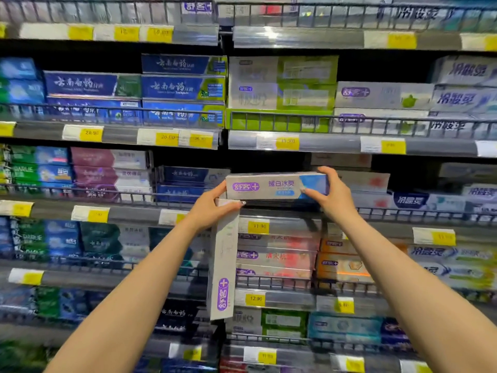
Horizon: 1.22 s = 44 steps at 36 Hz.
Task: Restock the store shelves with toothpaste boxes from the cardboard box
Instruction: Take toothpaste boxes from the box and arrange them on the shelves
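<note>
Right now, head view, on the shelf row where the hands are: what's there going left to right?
Green-and-blue boxes → maroon boxes → dark blue boxes → left hand → horizontal toothpaste box → right hand → white boxes with a dark blue logo.

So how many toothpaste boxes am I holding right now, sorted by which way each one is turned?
Horizontal toothpaste box, held at both ends by left hand and right hand: 1
Vertical toothpaste box, hanging from the left hand: 1
Total: 2

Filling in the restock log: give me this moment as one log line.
stage: placing | left hand: holds hanging toothpaste box, steadies horizontal toothpaste box | right hand: grips horizontal box's right end | location: above shelf rail
</note>
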Motion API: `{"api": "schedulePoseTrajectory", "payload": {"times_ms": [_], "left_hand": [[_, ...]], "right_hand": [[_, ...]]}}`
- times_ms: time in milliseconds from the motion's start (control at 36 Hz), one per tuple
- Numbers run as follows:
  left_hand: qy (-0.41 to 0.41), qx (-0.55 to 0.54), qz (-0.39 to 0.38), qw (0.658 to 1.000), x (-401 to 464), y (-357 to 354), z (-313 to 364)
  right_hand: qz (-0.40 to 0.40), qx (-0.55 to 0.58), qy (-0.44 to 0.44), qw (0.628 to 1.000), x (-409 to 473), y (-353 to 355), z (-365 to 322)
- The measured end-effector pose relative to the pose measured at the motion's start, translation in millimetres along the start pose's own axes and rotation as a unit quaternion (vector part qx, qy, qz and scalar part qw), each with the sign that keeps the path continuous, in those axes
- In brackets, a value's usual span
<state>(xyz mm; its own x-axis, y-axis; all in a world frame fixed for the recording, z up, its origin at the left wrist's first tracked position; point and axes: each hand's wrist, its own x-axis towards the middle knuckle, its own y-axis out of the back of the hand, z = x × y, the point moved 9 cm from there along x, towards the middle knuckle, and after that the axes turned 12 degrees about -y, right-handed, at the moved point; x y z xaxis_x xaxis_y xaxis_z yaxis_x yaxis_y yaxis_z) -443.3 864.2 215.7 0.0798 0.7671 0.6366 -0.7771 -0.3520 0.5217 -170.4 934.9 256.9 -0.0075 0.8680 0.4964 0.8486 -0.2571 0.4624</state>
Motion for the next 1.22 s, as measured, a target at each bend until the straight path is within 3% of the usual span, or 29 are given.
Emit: {"api": "schedulePoseTrajectory", "payload": {"times_ms": [361, 722, 861, 1000, 1139, 1222], "left_hand": [[0.030, 0.054, -0.022, 0.998, -1.0, -13.7, -9.5], [0.027, 0.049, 0.050, 0.997, 1.2, -3.8, -13.7], [0.041, 0.083, 0.009, 0.996, 0.0, -8.9, -16.5], [0.039, 0.110, -0.015, 0.993, -0.9, -10.6, -15.4], [0.010, 0.065, 0.071, 0.995, -12.0, 2.1, -6.4], [-0.012, 0.037, 0.148, 0.988, -22.3, 18.2, 3.8]], "right_hand": [[-0.020, -0.140, 0.019, 0.990, 8.1, -16.8, 16.4], [-0.015, -0.122, 0.029, 0.992, 1.7, -19.2, 10.7], [0.034, -0.236, 0.078, 0.968, -3.2, -20.5, 9.4], [0.023, -0.253, 0.071, 0.965, -0.2, -21.9, 8.3], [0.047, -0.165, 0.190, 0.967, -31.3, -18.5, -20.2], [-0.023, -0.112, 0.219, 0.969, -59.9, -35.6, -31.0]]}}
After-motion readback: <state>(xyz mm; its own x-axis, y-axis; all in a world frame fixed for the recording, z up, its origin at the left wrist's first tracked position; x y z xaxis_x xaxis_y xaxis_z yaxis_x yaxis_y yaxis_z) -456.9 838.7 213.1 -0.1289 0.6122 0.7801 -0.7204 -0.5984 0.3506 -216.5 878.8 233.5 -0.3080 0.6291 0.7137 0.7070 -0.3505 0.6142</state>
